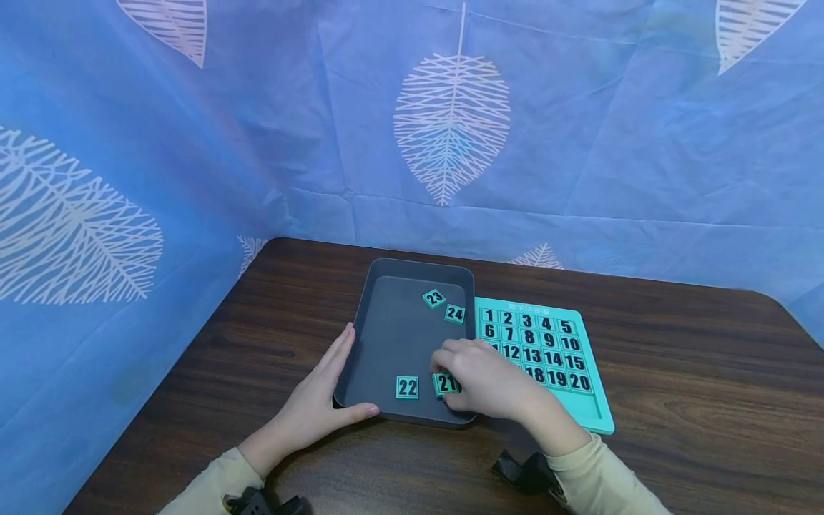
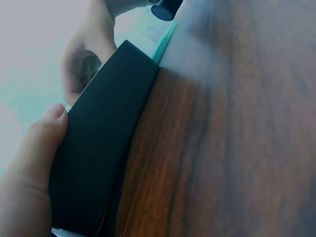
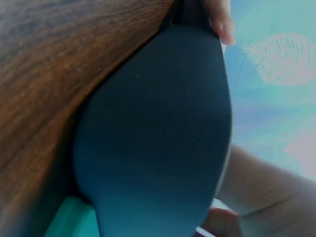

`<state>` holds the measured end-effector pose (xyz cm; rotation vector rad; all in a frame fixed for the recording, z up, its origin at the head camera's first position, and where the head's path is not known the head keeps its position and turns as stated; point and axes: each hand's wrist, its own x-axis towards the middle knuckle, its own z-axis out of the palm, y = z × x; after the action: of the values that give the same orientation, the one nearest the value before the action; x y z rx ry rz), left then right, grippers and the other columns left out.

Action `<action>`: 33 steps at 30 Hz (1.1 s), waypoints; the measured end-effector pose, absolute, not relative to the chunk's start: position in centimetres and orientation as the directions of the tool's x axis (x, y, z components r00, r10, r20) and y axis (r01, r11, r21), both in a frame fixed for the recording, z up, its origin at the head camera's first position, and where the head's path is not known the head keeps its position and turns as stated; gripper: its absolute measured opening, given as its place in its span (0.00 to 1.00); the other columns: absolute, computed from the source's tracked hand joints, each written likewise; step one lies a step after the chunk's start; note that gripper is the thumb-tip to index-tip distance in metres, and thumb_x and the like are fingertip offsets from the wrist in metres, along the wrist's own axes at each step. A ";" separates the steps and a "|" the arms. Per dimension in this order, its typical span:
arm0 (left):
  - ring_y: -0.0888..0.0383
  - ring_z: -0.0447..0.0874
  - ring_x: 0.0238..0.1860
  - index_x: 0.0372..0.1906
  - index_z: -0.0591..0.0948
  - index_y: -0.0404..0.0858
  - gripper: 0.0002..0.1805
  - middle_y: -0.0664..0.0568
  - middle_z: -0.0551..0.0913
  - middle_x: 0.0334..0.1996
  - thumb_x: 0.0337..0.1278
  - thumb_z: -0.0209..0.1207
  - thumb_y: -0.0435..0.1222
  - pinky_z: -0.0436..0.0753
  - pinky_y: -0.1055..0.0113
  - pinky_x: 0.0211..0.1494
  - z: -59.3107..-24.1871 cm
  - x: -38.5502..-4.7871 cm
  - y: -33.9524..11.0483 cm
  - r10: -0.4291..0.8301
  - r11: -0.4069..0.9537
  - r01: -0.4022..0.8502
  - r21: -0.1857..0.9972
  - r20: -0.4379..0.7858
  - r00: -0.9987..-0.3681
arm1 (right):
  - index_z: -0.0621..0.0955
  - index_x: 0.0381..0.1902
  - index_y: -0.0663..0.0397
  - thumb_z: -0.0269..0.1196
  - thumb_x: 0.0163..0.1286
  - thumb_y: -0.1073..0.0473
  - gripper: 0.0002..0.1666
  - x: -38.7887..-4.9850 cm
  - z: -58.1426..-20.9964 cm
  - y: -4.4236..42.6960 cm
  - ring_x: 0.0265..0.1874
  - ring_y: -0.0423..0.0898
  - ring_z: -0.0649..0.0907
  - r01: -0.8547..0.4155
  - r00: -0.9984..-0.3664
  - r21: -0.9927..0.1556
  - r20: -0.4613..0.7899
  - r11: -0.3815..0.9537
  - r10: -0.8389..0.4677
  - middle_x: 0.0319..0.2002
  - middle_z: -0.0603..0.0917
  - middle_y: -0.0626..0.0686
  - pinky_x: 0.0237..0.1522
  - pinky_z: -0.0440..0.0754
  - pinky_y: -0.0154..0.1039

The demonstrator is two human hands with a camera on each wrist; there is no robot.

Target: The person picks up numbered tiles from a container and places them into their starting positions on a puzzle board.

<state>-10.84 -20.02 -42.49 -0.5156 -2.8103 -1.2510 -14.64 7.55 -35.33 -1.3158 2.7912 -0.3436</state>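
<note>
In the head view my right hand (image 1: pixel 479 375) reaches into the dark grey tray (image 1: pixel 393 322) and pinches the green number tile 21 (image 1: pixel 445 384) near the tray's front right corner. Left of it lies tile 22 (image 1: pixel 407 387); tiles 23 (image 1: pixel 434 298) and 24 (image 1: pixel 454 313) are toward the back. My left hand (image 1: pixel 315 400) rests against the tray's front left corner, fingers straight along the left side, thumb at the front rim. To the right lies a turquoise number board (image 1: pixel 595 386) with rows of tiles; my right hand hides part of it.
Everything stands on a dark wooden table (image 1: pixel 676 372). Behind it hangs a blue cloth (image 1: pixel 579 143) with white leaf prints. The board's left edge meets the tray's right side. Black wrist devices (image 1: pixel 528 472) sit on both wrists.
</note>
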 end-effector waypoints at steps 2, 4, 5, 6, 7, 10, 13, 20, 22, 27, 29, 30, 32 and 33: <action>0.51 0.43 0.73 0.77 0.40 0.53 0.60 0.57 0.38 0.76 0.46 0.65 0.62 0.61 0.36 0.62 -42.5 -10.8 -20.0 0.288 0.624 0.305 0.719 0.151 -0.946 | 0.80 0.43 0.52 0.69 0.56 0.60 0.16 -14.5 -35.2 7.7 0.38 0.42 0.76 -0.746 -0.653 -0.246 0.088 0.619 -0.752 0.40 0.78 0.46 0.44 0.75 0.46; 0.51 0.43 0.73 0.77 0.40 0.52 0.60 0.57 0.38 0.76 0.46 0.65 0.62 0.61 0.36 0.62 -42.5 -10.8 -19.9 0.288 0.625 0.306 0.718 0.152 -0.945 | 0.79 0.45 0.52 0.67 0.58 0.61 0.16 -14.5 -35.0 7.9 0.38 0.41 0.74 -0.728 -0.670 -0.290 0.108 0.621 -0.735 0.41 0.77 0.45 0.42 0.75 0.44; 0.50 0.43 0.73 0.77 0.40 0.52 0.60 0.57 0.38 0.76 0.46 0.65 0.62 0.61 0.36 0.62 -42.5 -10.8 -19.9 0.288 0.626 0.308 0.716 0.154 -0.945 | 0.79 0.46 0.53 0.67 0.58 0.61 0.16 -14.4 -34.9 8.1 0.39 0.41 0.74 -0.720 -0.676 -0.313 0.117 0.619 -0.727 0.42 0.77 0.45 0.41 0.75 0.43; 0.50 0.43 0.73 0.77 0.40 0.51 0.60 0.57 0.38 0.76 0.46 0.65 0.62 0.61 0.36 0.62 -42.5 -10.8 -19.9 0.288 0.628 0.309 0.714 0.155 -0.945 | 0.79 0.46 0.53 0.66 0.59 0.62 0.16 -14.3 -34.8 8.3 0.39 0.41 0.74 -0.712 -0.683 -0.336 0.127 0.617 -0.720 0.43 0.77 0.45 0.41 0.75 0.42; 0.50 0.43 0.73 0.77 0.40 0.51 0.60 0.57 0.38 0.76 0.46 0.65 0.62 0.61 0.36 0.62 -42.6 -10.8 -19.9 0.288 0.629 0.310 0.713 0.156 -0.945 | 0.78 0.47 0.53 0.66 0.59 0.62 0.17 -14.3 -34.8 8.5 0.40 0.41 0.74 -0.707 -0.687 -0.352 0.139 0.613 -0.713 0.43 0.76 0.45 0.41 0.75 0.42; 0.50 0.43 0.73 0.77 0.40 0.51 0.60 0.57 0.38 0.76 0.46 0.65 0.62 0.61 0.35 0.62 -42.6 -10.8 -19.9 0.289 0.630 0.311 0.712 0.157 -0.944 | 0.79 0.48 0.54 0.66 0.60 0.63 0.17 -14.2 -34.9 9.4 0.44 0.42 0.75 -0.718 -0.684 -0.361 0.205 0.596 -0.700 0.45 0.77 0.45 0.42 0.77 0.41; 0.50 0.43 0.73 0.77 0.40 0.51 0.60 0.57 0.38 0.76 0.46 0.65 0.61 0.61 0.35 0.62 -42.6 -10.8 -19.9 0.288 0.629 0.306 0.715 0.151 -0.946 | 0.79 0.49 0.54 0.68 0.60 0.63 0.18 -14.1 -35.2 10.5 0.45 0.43 0.76 -0.722 -0.687 -0.354 0.257 0.595 -0.680 0.46 0.77 0.46 0.43 0.77 0.41; 0.50 0.44 0.73 0.77 0.41 0.51 0.61 0.56 0.39 0.76 0.46 0.66 0.61 0.61 0.35 0.62 -42.5 -10.9 -19.8 0.284 0.627 0.299 0.719 0.146 -0.948 | 0.81 0.49 0.53 0.69 0.58 0.62 0.20 -13.6 -35.6 13.2 0.45 0.44 0.78 -0.693 -0.720 -0.331 0.282 0.640 -0.634 0.46 0.78 0.45 0.42 0.79 0.43; 0.49 0.44 0.73 0.77 0.41 0.51 0.61 0.56 0.39 0.76 0.46 0.66 0.61 0.61 0.35 0.62 -42.5 -10.9 -19.8 0.286 0.627 0.299 0.719 0.145 -0.947 | 0.81 0.49 0.53 0.69 0.58 0.63 0.19 -13.6 -35.8 13.8 0.45 0.44 0.78 -0.687 -0.726 -0.331 0.275 0.647 -0.630 0.45 0.78 0.45 0.42 0.79 0.43; 0.49 0.44 0.73 0.77 0.40 0.51 0.61 0.56 0.38 0.76 0.46 0.65 0.61 0.61 0.35 0.62 -42.5 -10.9 -19.8 0.285 0.633 0.301 0.713 0.148 -0.947 | 0.81 0.49 0.53 0.70 0.59 0.60 0.19 -13.6 -36.5 14.4 0.43 0.42 0.78 -0.661 -0.747 -0.343 0.223 0.667 -0.626 0.44 0.78 0.45 0.40 0.79 0.41; 0.48 0.44 0.73 0.77 0.40 0.51 0.60 0.55 0.38 0.76 0.46 0.65 0.61 0.61 0.35 0.62 -42.6 -10.9 -19.9 0.286 0.634 0.306 0.711 0.152 -0.946 | 0.81 0.49 0.53 0.70 0.59 0.60 0.19 -13.8 -36.7 14.5 0.42 0.42 0.77 -0.652 -0.753 -0.352 0.199 0.672 -0.627 0.44 0.78 0.45 0.40 0.79 0.41; 0.48 0.44 0.73 0.77 0.40 0.51 0.60 0.55 0.38 0.76 0.47 0.65 0.61 0.61 0.35 0.62 -42.6 -10.9 -19.9 0.287 0.636 0.308 0.708 0.153 -0.946 | 0.81 0.49 0.53 0.70 0.59 0.59 0.19 -13.8 -36.8 14.5 0.41 0.42 0.77 -0.646 -0.757 -0.358 0.186 0.674 -0.627 0.43 0.78 0.45 0.40 0.79 0.41; 0.48 0.44 0.73 0.77 0.40 0.51 0.60 0.55 0.38 0.76 0.47 0.65 0.62 0.61 0.35 0.62 -42.5 -10.9 -19.9 0.288 0.636 0.307 0.708 0.151 -0.946 | 0.81 0.48 0.53 0.70 0.59 0.59 0.19 -13.9 -37.0 14.6 0.40 0.42 0.77 -0.638 -0.760 -0.370 0.160 0.676 -0.630 0.42 0.78 0.44 0.39 0.78 0.40; 0.48 0.44 0.73 0.77 0.40 0.51 0.61 0.55 0.38 0.76 0.46 0.65 0.62 0.61 0.35 0.62 -42.5 -10.9 -19.9 0.288 0.635 0.305 0.710 0.148 -0.946 | 0.81 0.48 0.52 0.70 0.59 0.59 0.18 -13.9 -37.1 14.6 0.40 0.41 0.76 -0.633 -0.762 -0.376 0.146 0.677 -0.631 0.42 0.78 0.44 0.39 0.78 0.40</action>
<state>-10.93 -19.91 -42.53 -0.5119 -2.8217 -1.2304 -13.94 14.64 -37.14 -1.0857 2.8806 -0.6488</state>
